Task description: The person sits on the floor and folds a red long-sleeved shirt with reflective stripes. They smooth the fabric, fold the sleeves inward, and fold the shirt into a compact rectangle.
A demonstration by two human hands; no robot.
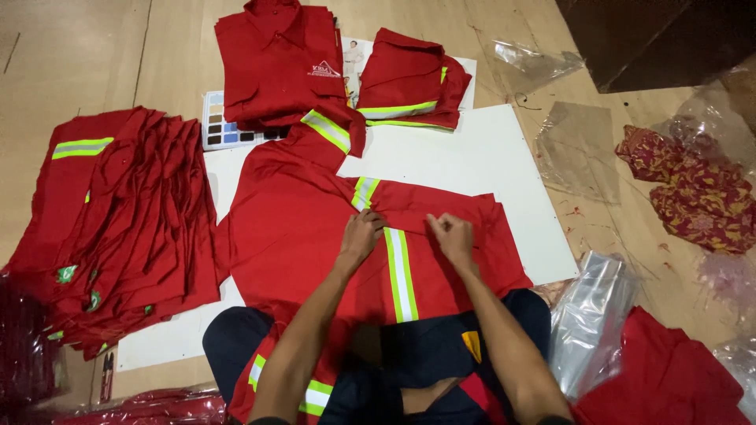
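Observation:
A red work shirt with yellow-and-silver reflective stripes lies spread on a white board in front of me. My left hand presses on the shirt's cloth just left of the vertical reflective stripe, fingers curled into the fabric. My right hand pinches a fold of the same shirt just right of that stripe. One sleeve stretches away toward the far side.
A stack of red shirts lies at the left. Two folded red shirts sit at the far side beside a colour swatch card. Clear plastic bags and a patterned red cloth lie at the right.

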